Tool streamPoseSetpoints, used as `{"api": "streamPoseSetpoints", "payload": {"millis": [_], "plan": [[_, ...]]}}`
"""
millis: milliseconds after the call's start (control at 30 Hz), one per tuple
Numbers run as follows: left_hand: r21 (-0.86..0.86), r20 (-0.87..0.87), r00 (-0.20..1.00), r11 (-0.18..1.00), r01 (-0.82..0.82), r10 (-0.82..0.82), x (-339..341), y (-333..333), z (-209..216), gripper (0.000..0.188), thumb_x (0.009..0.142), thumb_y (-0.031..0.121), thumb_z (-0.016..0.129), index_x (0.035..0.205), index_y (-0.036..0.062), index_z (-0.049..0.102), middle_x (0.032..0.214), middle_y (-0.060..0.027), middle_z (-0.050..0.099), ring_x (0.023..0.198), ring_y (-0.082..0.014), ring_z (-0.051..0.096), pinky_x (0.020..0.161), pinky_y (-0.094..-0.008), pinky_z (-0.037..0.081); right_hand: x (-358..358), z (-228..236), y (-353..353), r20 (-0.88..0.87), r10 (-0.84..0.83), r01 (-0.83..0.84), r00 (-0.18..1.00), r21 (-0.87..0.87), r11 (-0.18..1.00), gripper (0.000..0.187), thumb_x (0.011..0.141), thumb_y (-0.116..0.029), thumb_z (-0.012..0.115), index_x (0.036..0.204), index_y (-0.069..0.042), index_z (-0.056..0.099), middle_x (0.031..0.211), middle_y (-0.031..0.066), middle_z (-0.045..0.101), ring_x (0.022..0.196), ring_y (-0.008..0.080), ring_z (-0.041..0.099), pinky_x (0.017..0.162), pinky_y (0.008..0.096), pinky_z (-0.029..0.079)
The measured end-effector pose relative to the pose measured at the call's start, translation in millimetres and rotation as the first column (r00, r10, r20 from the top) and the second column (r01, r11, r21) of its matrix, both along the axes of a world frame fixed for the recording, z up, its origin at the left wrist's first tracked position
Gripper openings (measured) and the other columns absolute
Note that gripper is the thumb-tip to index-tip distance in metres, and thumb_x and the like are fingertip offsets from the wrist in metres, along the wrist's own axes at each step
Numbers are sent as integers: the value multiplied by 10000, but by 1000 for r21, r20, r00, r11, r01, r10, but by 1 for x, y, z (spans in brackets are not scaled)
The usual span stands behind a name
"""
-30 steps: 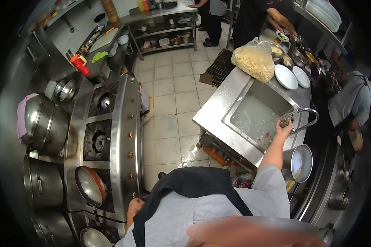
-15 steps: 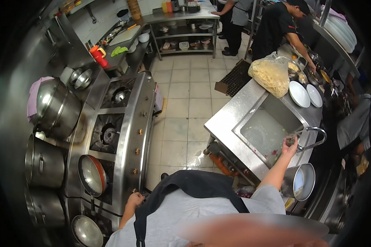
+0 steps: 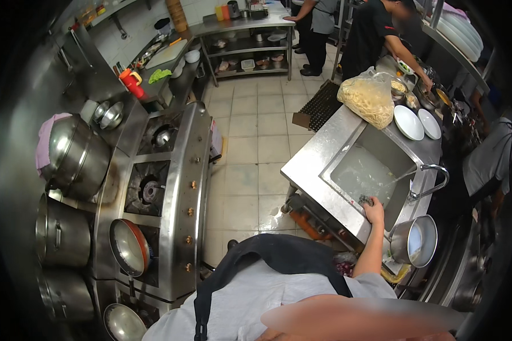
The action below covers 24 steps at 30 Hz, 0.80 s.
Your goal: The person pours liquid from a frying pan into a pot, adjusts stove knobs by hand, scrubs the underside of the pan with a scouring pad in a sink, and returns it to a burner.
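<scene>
My right hand is closed around a dark, wiry scouring pad, at the near-left rim of the steel sink basin; whether the pad presses on the metal or hangs just above it, I cannot tell; my left hand is out of view, so I cannot tell whether it is open or closed. If my fingers are wet, the pad could slide out of them and drop among the scraps in the basin; if I bear down hard there, it could skid over the rim and take my knuckles against the edge. A thin stream seems to fall from the curved tap; deflected by a hand or the pad, it could spatter the plastic bag of pale strips at the far rim, or the white dishes beside it. My forearm lies near the deep steel pot; a careless elbow swing to the right could knock it, and I cannot make out how firmly it stands. The floor tiles below the counter gleam as though wet; a hurried step there could cost me my footing.
</scene>
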<state>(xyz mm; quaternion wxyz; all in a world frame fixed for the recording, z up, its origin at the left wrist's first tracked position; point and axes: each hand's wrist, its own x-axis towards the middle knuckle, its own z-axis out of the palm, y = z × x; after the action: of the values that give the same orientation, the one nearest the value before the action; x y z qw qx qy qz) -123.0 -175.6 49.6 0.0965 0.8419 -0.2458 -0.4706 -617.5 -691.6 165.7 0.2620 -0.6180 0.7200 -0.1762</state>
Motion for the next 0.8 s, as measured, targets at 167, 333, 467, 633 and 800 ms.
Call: {"api": "streamPoseSetpoints", "payload": {"millis": [167, 333, 467, 633, 800], "plan": [[24, -16, 1000, 999, 25, -24, 3, 4, -6, 321, 765, 283, 711, 957, 26, 731, 949, -212, 730, 903, -353, 712, 822, -422, 554, -8, -8, -8, 29, 16, -18, 999, 75, 997, 550, 766, -282, 742, 1255, -45, 656, 1169, 230, 697, 1109, 344, 665, 975, 384, 491], [33, -17, 999, 999, 28, -28, 6, 11, -11, 321, 763, 278, 709, 962, 28, 733, 957, -214, 729, 909, -356, 712, 825, -424, 554, -12, -21, -15, 34, 12, -16, 999, 119, 993, 513, 772, -280, 733, 1225, -47, 670, 1141, 208, 713, 1078, 330, 674, 952, 384, 497], [37, -31, 999, 999, 28, -27, 3, 21, -15, 321, 761, 273, 707, 966, 29, 735, 964, -216, 728, 914, -358, 711, 828, -425, 555, -14, -31, -25, 49, 23, -31, 999, 181, 983, 494, 771, -287, 727, 1183, -17, 685, 1124, 207, 720, 1084, 333, 671, 944, 388, 500], [48, -39, 998, 998, 47, -46, 2, 32, -21, 321, 758, 268, 705, 971, 30, 737, 972, -218, 727, 920, -361, 710, 832, -427, 555, -17, -36, -33, 24, 75, -78, 997, 274, 958, 470, 803, -309, 685, 1132, 25, 703, 1131, 221, 716, 1074, 324, 672, 941, 390, 500], [63, -39, 998, 997, 44, -42, 1, 45, -25, 321, 756, 262, 703, 976, 31, 739, 980, -220, 726, 925, -364, 710, 836, -428, 556, -5, -34, -36, -15, 127, -116, 992, 308, 944, 483, 845, -332, 631, 1155, 33, 695, 1156, 238, 705, 1089, 339, 666, 954, 397, 492]]}}
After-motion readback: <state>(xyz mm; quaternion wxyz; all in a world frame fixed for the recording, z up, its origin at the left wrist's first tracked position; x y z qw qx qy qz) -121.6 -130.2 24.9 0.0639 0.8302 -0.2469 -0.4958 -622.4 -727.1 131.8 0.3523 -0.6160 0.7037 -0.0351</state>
